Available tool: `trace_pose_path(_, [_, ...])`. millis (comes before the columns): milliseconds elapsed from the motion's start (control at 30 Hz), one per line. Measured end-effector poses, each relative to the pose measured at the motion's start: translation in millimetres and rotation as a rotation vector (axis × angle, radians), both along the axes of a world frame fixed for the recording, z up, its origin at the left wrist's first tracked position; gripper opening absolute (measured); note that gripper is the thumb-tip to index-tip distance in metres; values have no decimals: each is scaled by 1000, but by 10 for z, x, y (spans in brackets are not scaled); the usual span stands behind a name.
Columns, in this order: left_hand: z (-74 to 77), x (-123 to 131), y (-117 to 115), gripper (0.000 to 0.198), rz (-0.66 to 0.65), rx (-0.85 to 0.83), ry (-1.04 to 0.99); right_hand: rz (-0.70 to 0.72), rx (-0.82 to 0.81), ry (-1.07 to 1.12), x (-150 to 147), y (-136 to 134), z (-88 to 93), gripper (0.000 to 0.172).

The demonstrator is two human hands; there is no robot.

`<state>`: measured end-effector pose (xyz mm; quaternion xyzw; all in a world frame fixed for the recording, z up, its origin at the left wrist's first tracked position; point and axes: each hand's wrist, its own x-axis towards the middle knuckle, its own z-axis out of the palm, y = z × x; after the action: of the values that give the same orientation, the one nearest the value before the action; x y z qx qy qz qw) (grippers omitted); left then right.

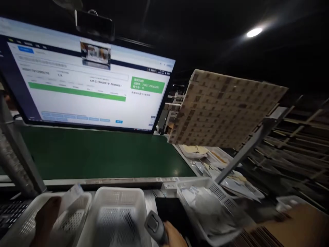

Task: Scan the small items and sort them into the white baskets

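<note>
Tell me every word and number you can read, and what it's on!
"1/1": monitor, upper left.
"1/0.07/3000178129890001": mid-screen, digits unsure.
"10": green box; its other lines too blurred.
Remaining screen text and cardboard sheet markings: too blurred to read.

The left hand (47, 219) is bare and blurred. The right hand (174, 236), right of the white basket (115, 199), is bare too and mostly cropped.

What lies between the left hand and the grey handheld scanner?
A white perforated plastic basket stands between the left hand and the grey handheld scanner; the head view shows it.
</note>
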<state>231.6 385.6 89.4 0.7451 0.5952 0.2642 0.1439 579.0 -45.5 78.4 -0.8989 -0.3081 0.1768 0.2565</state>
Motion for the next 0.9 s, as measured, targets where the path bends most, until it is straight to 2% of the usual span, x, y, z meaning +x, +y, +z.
trace_pose_path(67, [151, 198, -188, 34, -60, 34, -86, 225, -130, -44, -215, 82, 272, 48])
trace_pose_path(100, [225, 321, -311, 35, -120, 34, -109, 286, -163, -81, -314, 151, 430, 49])
trace_pose_path(233, [430, 773, -859, 29, -335, -64, -116, 414, -173, -127, -595, 397, 972, 52])
trace_pose_path(300, [470, 874, -1112, 24, -375, -78, -105, 428, -143, -147, -661, 415, 1113, 48])
trace_pose_path(400, [493, 849, -1428, 19, -353, -104, -85, 435, -79, -182, -705, 321, 1153, 36])
trace_pose_path(533, [421, 675, -1732, 20, -325, -196, -127, 481, 13, -178, -731, 125, 999, 24])
trace_pose_path(700, [100, 438, -2014, 23, -363, -341, -198, 524, 68, -99, -755, -189, 606, 21])
trace_pose_path(800, [-51, 202, -1983, 29, -314, -328, -176, 472, 125, 4, -708, -503, 241, 22])
trace_pose_path(900, [-71, -153, -1701, 43, -164, -272, -112, 263, 149, 109, -578, -842, -235, 41])
